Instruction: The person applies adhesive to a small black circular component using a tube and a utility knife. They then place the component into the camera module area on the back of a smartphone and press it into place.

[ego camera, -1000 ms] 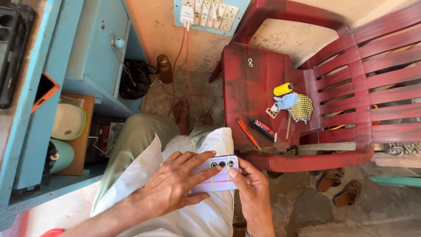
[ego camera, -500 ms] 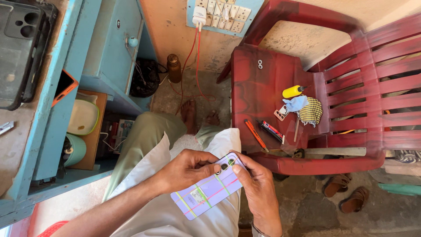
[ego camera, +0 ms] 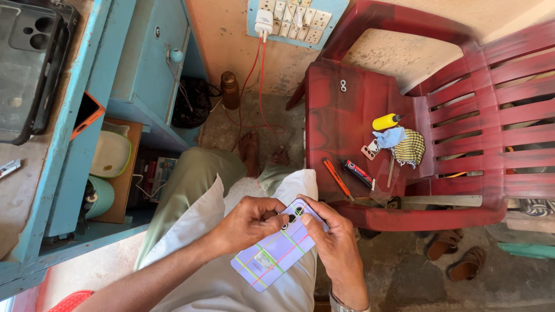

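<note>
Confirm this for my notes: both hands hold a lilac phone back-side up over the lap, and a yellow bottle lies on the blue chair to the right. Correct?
Not quite: the chair is red, not blue, as the head view shows. The rest stands: left hand and right hand hold the lilac phone, and the yellow bottle lies on the seat.
</note>
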